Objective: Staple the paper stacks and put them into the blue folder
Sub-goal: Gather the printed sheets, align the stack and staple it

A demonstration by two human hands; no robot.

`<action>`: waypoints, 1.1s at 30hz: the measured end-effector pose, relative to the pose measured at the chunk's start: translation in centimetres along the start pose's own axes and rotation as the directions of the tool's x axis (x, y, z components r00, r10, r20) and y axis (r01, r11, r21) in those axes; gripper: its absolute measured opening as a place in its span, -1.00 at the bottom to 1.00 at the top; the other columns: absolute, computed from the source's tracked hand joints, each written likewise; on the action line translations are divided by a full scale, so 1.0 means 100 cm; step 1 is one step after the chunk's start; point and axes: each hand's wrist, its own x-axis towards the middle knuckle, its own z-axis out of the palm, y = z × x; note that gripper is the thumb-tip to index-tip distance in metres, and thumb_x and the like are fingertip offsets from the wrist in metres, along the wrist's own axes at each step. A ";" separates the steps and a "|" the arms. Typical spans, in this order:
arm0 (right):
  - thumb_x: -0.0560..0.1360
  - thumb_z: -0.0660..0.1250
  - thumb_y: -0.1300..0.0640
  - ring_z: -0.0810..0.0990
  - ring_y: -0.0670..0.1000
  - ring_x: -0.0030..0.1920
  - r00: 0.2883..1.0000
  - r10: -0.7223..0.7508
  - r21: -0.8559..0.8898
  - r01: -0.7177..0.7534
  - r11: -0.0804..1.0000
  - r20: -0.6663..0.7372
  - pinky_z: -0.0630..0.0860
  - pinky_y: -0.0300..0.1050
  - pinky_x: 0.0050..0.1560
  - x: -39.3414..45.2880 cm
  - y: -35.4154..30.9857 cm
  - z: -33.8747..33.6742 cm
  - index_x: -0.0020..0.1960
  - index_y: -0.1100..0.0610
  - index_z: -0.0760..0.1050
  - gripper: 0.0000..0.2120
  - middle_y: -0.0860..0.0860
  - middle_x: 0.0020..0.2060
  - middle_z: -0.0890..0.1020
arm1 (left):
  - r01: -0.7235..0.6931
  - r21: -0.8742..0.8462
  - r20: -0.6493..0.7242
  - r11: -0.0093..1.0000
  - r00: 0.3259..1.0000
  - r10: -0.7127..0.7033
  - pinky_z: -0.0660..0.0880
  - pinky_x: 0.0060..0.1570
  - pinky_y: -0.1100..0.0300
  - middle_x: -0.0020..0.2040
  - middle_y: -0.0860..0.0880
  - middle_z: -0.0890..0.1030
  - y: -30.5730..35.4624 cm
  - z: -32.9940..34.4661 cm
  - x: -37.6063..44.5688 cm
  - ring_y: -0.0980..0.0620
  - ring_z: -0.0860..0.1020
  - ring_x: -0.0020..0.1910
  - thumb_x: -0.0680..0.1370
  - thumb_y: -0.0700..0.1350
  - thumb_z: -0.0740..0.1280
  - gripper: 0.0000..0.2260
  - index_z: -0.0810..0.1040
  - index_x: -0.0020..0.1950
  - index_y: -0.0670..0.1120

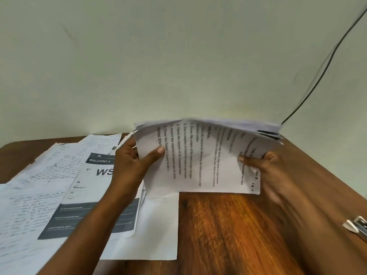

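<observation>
A stack of printed white sheets [200, 155] is held up above the wooden desk [228, 231], its long edges gripped from both sides and its lower edge near the desk top. My left hand [133, 161] grips the stack's left side, thumb on the front page. My right hand [268, 171] grips the right side the same way. The stack is motion-blurred. Part of a metal stapler [357, 225] shows at the right edge of the desk. No blue folder is in sight.
Loose papers [39, 195] cover the desk's left half: handwritten sheets, a printed ticket page [95, 195] marked "BALCONY 2", and a blank sheet [158, 225]. A pale wall stands behind the desk. A dark cable [321, 70] hangs at the upper right.
</observation>
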 end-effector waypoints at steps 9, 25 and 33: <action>0.40 0.46 0.48 0.72 0.28 0.09 0.991 0.073 0.092 -0.063 0.994 -0.110 0.63 0.31 0.18 0.004 0.027 0.011 0.23 0.25 0.58 -0.58 0.18 0.11 0.74 | 0.201 0.102 0.059 0.974 0.976 -0.208 0.69 0.07 0.04 0.06 0.03 0.78 -0.047 -0.002 -0.007 -0.04 0.76 0.03 0.49 -0.16 0.58 -0.76 0.72 0.13 -0.02; 0.45 0.49 0.42 0.76 0.05 0.02 0.988 0.038 -0.107 -0.054 0.993 -0.151 0.68 -0.01 0.00 0.004 0.036 0.020 0.13 0.17 0.63 -0.69 0.03 0.03 0.77 | 0.208 0.151 -0.001 0.966 0.978 -0.210 0.64 0.22 -0.14 0.20 0.01 0.74 -0.061 0.002 -0.019 -0.06 0.73 0.11 0.54 -0.15 0.55 -0.69 0.68 0.27 -0.01; 0.52 0.47 0.36 0.76 -0.05 -0.06 0.986 0.136 -0.239 -0.156 0.958 -0.100 0.68 -0.09 -0.04 0.003 0.039 0.017 0.07 0.00 0.61 -0.71 -0.08 0.00 0.73 | 0.231 0.168 -0.011 0.958 0.972 -0.233 0.68 -0.03 0.28 0.13 0.04 0.73 -0.061 -0.006 -0.011 -0.02 0.72 0.05 0.53 -0.17 0.56 -0.69 0.66 0.25 -0.06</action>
